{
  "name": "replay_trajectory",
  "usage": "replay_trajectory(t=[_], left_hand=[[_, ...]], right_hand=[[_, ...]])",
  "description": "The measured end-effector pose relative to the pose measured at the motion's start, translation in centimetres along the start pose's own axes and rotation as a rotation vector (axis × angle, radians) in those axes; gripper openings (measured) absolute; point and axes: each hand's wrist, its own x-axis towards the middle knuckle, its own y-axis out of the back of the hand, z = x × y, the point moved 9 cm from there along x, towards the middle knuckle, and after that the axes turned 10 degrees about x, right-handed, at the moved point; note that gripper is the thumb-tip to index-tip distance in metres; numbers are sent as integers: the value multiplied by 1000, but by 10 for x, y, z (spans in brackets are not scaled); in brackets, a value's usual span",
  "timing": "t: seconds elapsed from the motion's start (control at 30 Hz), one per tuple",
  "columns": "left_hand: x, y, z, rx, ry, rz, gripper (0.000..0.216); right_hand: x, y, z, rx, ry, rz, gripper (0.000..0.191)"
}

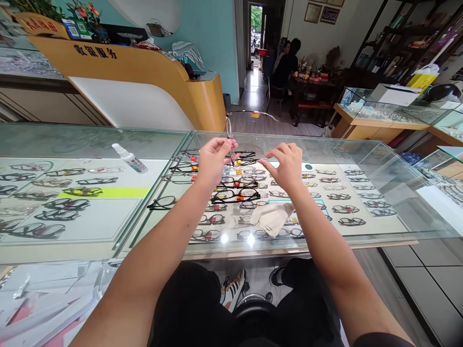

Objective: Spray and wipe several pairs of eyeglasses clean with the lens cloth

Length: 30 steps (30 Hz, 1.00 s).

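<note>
your l hand (pixel 213 159), ctr of frame, has thumb + fingers clamped on thin-rimmed clear-lens eyeglasses (pixel 228 127) w/ small orange tag (pixel 255 114), held on edge above clear glass display case (pixel 408 207). your r hand (pixel 289 166), right of ctr, has thumb + index pinched together; can't tell on what. beige cloth (pixel 272 219) lower ctr, white plastic spray bottle (pixel 130 159) left of ctr, both on glass top.

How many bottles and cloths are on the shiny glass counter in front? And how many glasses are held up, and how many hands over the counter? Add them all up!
Bottle: 1
Cloth: 1
Held glasses: 1
Left hand and right hand: 2
Total: 5
</note>
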Motion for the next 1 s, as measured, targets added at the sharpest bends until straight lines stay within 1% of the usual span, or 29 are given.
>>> replay_trajectory(t=[0.13,0.3,0.5,0.57,0.63,0.67,0.73,0.77,0.83,0.9,1.0], left_hand=[[3,8,1,-44,-14,44,46],[6,14,-5,-83,13,89,44],[7,16,-12,-134,56,107,42],[5,11,-10,-103,41,60,43],[1,2,-6,-65,26,-14,46],[-1,-4,-5,-50,21,-51,47],[-8,-15,-3,-26,13,-120,49],[-11,-21,-2,-12,10,-156,49],[-19,-33,-1,18,-4,-231,47],[-25,-42,-3,36,-11,-289,45],[-30,-48,-6,51,-15,-320,40]], right_hand=[[0,-5,-5,11,41,-70,36],[0,-13,-15,11,99,-182,37],[-3,-18,-22,16,111,-233,29],[-3,-18,-23,16,98,-236,25],[-3,-14,-26,23,84,-197,23],[-3,-11,-28,34,75,-170,27],[-3,-9,-31,83,57,-136,41],[-3,-10,-33,119,49,-138,47],[-4,-16,-38,198,46,-174,50],[-5,-22,-41,269,47,-215,44],[-7,-28,-42,354,33,-242,31]])
